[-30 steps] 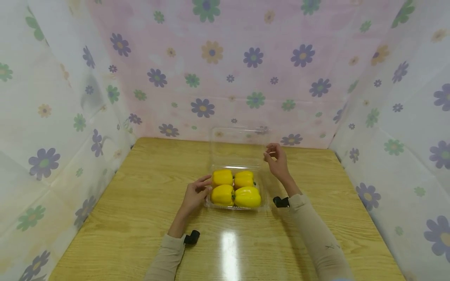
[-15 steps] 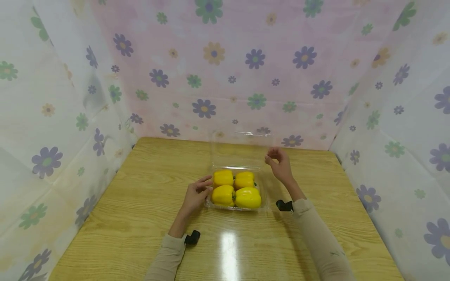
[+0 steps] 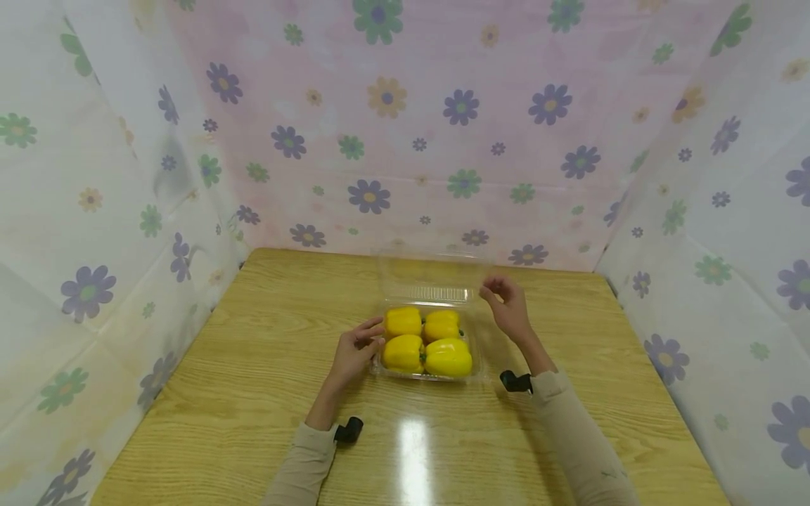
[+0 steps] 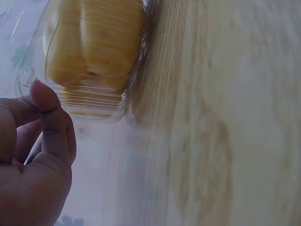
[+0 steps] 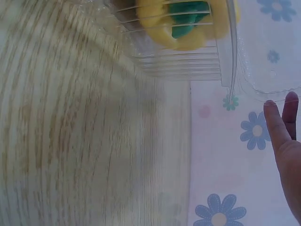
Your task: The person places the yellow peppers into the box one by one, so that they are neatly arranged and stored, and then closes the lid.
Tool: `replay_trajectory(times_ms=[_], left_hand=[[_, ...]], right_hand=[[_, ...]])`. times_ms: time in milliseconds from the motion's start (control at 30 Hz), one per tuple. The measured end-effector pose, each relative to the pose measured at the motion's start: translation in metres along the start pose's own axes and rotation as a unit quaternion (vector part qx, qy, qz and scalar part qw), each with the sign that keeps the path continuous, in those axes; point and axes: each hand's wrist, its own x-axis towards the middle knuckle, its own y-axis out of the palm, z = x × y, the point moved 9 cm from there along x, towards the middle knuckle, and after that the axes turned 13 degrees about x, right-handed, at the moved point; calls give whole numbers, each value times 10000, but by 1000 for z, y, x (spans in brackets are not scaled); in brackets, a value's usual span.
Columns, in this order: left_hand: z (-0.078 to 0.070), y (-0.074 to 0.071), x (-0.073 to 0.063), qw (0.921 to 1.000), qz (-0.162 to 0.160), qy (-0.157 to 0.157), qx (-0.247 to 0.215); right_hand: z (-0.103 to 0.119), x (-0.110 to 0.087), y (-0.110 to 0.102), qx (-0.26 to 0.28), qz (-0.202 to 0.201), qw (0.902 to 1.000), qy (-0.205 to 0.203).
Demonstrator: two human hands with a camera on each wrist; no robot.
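Observation:
A clear plastic clamshell container sits mid-table in the head view, with several yellow bell peppers inside in two rows. Its see-through lid stands raised at the back. At the left side, my left hand pinches the container's rim; the left wrist view shows the thumb tip on that clear edge. My right hand is at the lid's right edge, which lies between thumb and finger in the right wrist view. A green pepper stem shows through the ribbed wall there.
The wooden table reaches back to a flower-print cloth, which also lines both sides. Black wrist cameras stick out beside both sleeves. A bright light reflection lies on the table in front of the container.
The lid's top edge has sunk lower in the head view, and my right hand has moved down and slightly right with it. My left hand stays at the rim.

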Motion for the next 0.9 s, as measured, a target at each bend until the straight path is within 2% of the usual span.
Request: replay_trajectory(times_ms=[233, 433, 600, 733, 900], left_hand=[[0, 1, -1, 9998, 20, -177, 79], [-3, 1, 0, 9994, 92, -283, 195], [-4, 1, 1, 9988, 199, -340, 302], [-5, 0, 1, 9982, 244, -337, 429], [-7, 1, 2, 9974, 239, -292, 608]], right_hand=[[-8, -7, -4, -44, 105, 9999, 128], [-23, -10, -13, 127, -108, 9998, 80], [-22, -13, -14, 217, -183, 9996, -8], [-15, -15, -12, 450, -164, 9988, -107], [-7, -19, -10, 1122, -15, 9932, -313]])
